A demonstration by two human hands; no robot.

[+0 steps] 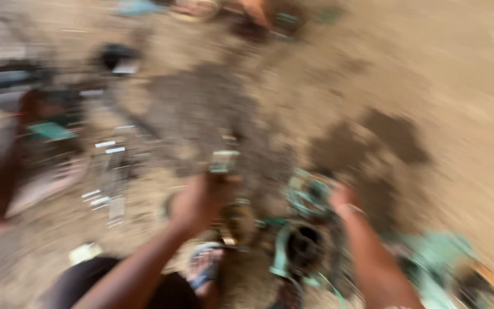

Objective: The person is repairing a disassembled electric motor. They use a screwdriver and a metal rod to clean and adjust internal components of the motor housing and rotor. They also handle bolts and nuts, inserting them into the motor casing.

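Green-painted metal part [310, 194], blurred, sits low in the view just right of centre; its shape is too smeared to give a long axis or which way it points. Right hand [343, 200] is at its 3 o'clock edge, touching it; whether the fingers are closed on it I cannot tell. Left hand [201, 200] is curled around a small pale upright piece [224, 161] that sticks out at the hand's 12 o'clock, long axis running roughly 12 to 6.

Round dark-holed green casing [301, 249] lies at 6 o'clock from the green part, near both forearms. More green metal [441, 257] at 4 o'clock. Thin bright metal strips [110, 171] lie at 9 o'clock, well apart. Everything rests on a dusty floor [458, 86] with dark stains. Heavy motion blur throughout.
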